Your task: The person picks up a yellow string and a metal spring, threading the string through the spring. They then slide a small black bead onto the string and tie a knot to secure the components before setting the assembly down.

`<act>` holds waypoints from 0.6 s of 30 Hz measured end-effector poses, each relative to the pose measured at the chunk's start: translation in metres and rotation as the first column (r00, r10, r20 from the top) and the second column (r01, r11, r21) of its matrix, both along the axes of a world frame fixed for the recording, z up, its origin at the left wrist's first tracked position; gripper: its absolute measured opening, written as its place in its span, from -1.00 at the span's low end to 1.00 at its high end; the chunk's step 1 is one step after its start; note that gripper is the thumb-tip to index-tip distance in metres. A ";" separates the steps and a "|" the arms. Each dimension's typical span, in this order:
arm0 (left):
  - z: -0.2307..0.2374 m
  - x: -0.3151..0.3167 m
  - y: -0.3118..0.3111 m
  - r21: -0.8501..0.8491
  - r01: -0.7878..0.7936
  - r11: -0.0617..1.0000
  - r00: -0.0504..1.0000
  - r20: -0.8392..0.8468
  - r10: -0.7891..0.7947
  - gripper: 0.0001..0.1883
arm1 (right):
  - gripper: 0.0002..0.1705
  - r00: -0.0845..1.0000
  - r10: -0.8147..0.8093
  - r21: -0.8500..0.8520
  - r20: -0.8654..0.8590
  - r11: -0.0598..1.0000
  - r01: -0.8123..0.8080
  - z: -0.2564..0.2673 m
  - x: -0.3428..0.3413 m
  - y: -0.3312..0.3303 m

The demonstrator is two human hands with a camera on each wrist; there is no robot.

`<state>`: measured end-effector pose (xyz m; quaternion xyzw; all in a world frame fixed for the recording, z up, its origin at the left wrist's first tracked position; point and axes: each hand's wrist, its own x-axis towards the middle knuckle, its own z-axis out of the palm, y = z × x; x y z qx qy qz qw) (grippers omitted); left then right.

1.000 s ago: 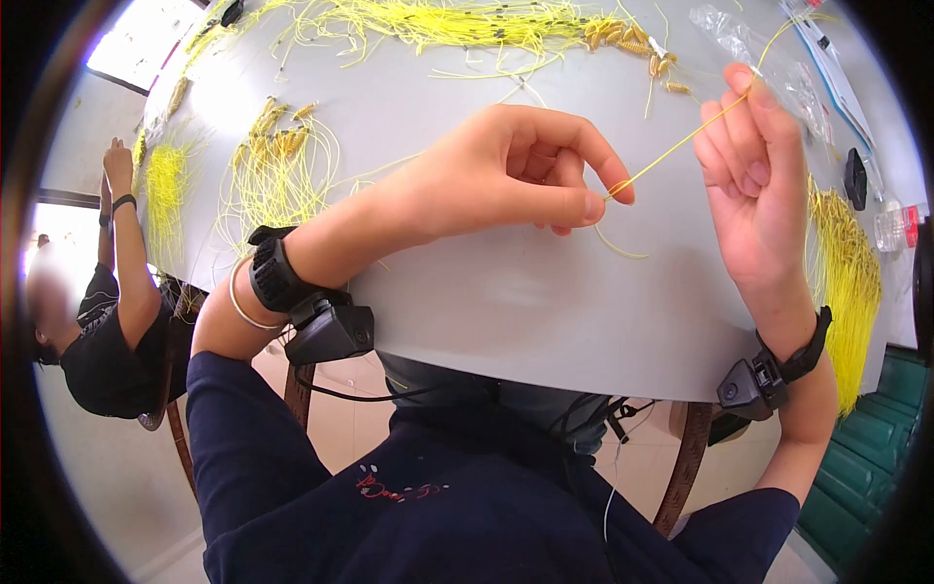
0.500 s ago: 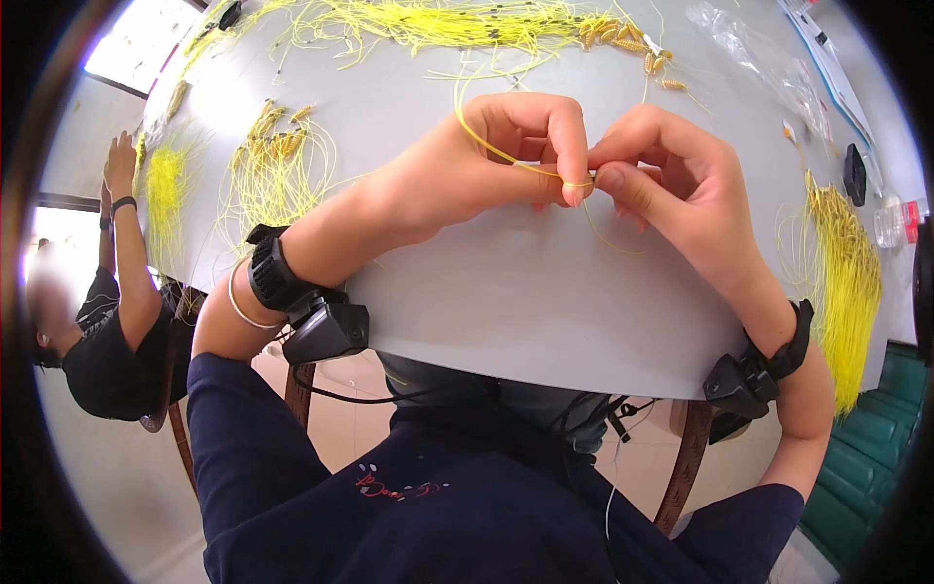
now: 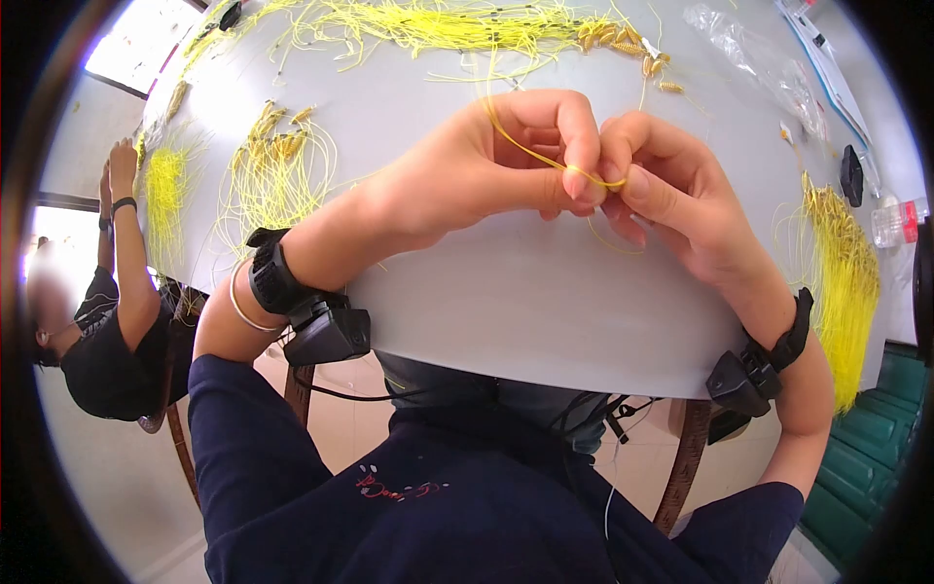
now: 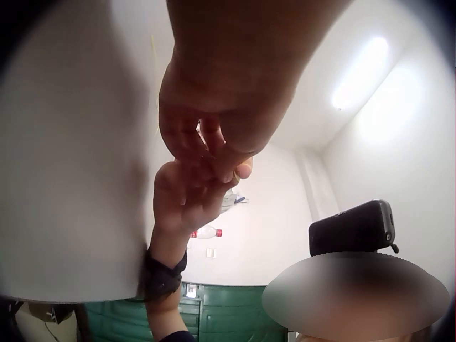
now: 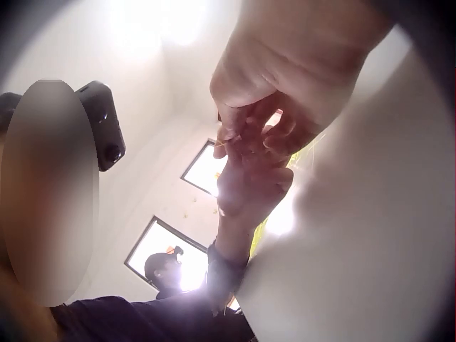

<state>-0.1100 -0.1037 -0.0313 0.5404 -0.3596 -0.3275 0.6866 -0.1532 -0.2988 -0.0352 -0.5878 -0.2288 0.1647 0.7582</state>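
Close together over the grey table (image 3: 506, 302), my two hands meet at the fingertips in the head view. My left hand (image 3: 506, 161) pinches a thin yellow cord (image 3: 533, 156) between thumb and forefinger. The cord drops from above, crosses the left fingers and runs to the right fingertips. There my right hand (image 3: 681, 190) pinches it between thumb and forefinger. A short tail of cord (image 3: 618, 248) curves out beneath the hands. Fingers cover the spot where the strands meet. In the wrist views, the fingertips also overlap.
Yellow cords with brownish, ridged pieces lie in a long bundle (image 3: 438, 24) at the back, a looped pile (image 3: 277, 165) at left and a bundle (image 3: 842, 292) at right. Plastic wrap (image 3: 754, 63), a clipboard (image 3: 827, 73) and a bottle (image 3: 895, 224) are at right. Another person (image 3: 112, 311) sits at left.
My right hand, earlier raised at the right with the cord stretched taut, has come in beside the left fingertips. The cord now bends over the left fingers. The left hand has shifted only slightly.
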 end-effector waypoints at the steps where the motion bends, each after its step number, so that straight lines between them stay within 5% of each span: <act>1: 0.002 -0.002 0.000 0.016 -0.002 1.000 1.000 -0.011 0.002 -0.82 | -0.79 0.990 0.122 0.082 -0.064 0.990 -0.117 -0.002 0.002 -0.002; 5: -0.005 0.006 0.004 -0.023 -0.075 0.997 0.995 -0.065 0.073 -0.84 | -0.76 0.970 0.206 0.199 -0.129 0.964 -0.178 -0.004 0.004 -0.008; 8: -0.002 0.007 0.008 0.064 -0.130 0.989 0.991 -0.009 0.131 -0.85 | -0.78 0.983 -0.098 0.335 -0.157 0.931 0.147 0.002 0.005 -0.011; 14: -0.001 0.007 0.008 0.104 -0.124 0.987 0.991 0.065 0.117 -0.86 | -0.87 0.986 0.021 0.572 -0.165 0.816 0.079 0.004 0.029 -0.040; 18: 0.013 0.004 0.011 0.338 -0.062 0.939 0.986 0.165 0.006 -0.73 | -0.92 0.980 0.032 0.612 -0.197 0.785 0.097 0.008 0.024 -0.035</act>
